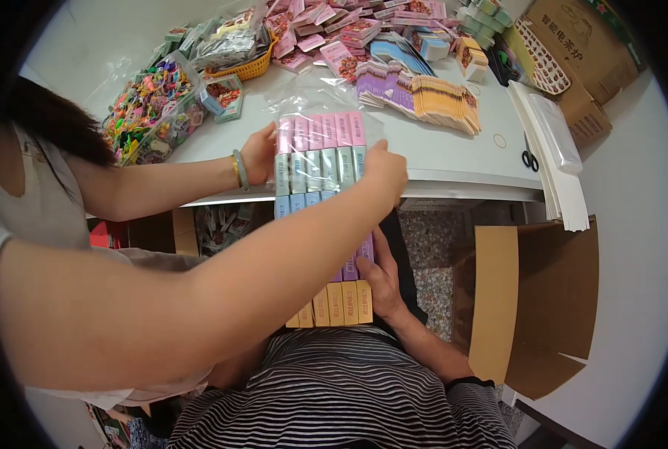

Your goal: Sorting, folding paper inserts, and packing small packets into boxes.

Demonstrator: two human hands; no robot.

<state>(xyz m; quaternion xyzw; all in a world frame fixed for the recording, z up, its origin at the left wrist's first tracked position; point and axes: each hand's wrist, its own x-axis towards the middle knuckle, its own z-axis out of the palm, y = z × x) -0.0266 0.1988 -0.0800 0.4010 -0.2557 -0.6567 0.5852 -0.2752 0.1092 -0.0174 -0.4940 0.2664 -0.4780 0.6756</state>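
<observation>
A long block of small boxes (321, 168) in colour rows, pink, green, blue, purple and yellow, reaches from the table edge to my lap. My right hand (381, 277) grips its right side at the purple and yellow rows, thumb on top. A co-worker's arm crosses the block and hides my left hand; only a bit of my left forearm (240, 364) shows below it. The co-worker's left hand (258, 153) and right hand (384, 173) hold a clear plastic bag (319, 96) around the pink and green end.
On the white table (439, 153) lie a heap of pink boxes (341, 60), flattened purple and yellow cartons (424, 97), a tub of colourful small pieces (154, 112), a yellow basket (252, 69) and black scissors (529, 160). An open cardboard box (496, 299) stands at the right.
</observation>
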